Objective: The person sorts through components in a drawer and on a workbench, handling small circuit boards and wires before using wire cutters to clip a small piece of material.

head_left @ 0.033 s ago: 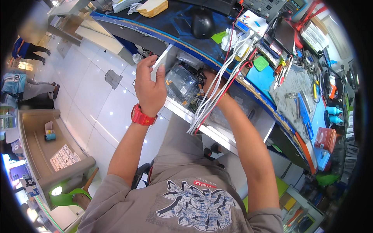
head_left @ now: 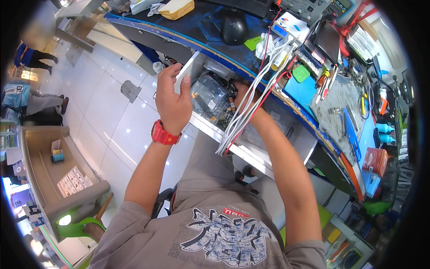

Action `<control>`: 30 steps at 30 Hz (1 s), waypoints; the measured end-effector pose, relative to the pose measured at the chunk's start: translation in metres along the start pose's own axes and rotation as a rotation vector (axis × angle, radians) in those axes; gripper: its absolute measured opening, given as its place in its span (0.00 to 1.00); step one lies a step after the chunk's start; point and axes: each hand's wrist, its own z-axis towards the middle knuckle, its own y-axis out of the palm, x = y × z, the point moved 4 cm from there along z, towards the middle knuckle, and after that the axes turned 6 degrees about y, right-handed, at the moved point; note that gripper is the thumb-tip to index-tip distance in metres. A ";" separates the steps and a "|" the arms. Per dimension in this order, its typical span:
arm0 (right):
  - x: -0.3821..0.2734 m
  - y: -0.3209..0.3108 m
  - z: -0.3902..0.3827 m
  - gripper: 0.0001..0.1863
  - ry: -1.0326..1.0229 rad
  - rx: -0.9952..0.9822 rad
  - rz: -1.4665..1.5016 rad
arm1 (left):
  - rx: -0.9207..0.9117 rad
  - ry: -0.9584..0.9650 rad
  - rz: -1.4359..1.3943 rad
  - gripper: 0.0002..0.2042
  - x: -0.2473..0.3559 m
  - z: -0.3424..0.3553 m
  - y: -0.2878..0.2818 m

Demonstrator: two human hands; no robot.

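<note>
My left hand (head_left: 173, 99), wearing a red wristwatch (head_left: 165, 133), is at the left corner of the open white drawer (head_left: 246, 154). Its thumb and fingers straddle the drawer's side panel. Reaching into the drawer, my right hand (head_left: 243, 95) is among dark electronic parts (head_left: 231, 93), its fingertips hidden. A bundle of white cables (head_left: 244, 117) and a red one hangs from the bench over the drawer front, partly covering this hand. Clear plastic bags with circuit boards (head_left: 209, 96) lie left of my right hand, and more clear packaging (head_left: 262, 132) lies under my right forearm.
Above the drawer runs the blue bench edge (head_left: 206, 47), with a black mouse (head_left: 234, 28) on top. Toward the right are a green box (head_left: 300, 73), blue tweezers (head_left: 351, 134) and a reddish tub (head_left: 375, 161). Two people stand far left on the tiled floor (head_left: 103, 116).
</note>
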 end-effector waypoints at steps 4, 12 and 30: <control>0.006 0.005 0.004 0.23 -0.037 -0.008 -0.047 | 0.002 0.014 0.034 0.16 0.003 0.000 0.000; 0.009 0.009 0.004 0.11 -0.001 0.137 0.034 | 0.032 0.045 0.055 0.17 0.005 0.002 0.000; 0.024 -0.015 -0.035 0.12 -0.004 0.107 0.369 | 0.038 0.041 0.055 0.19 0.006 -0.003 -0.003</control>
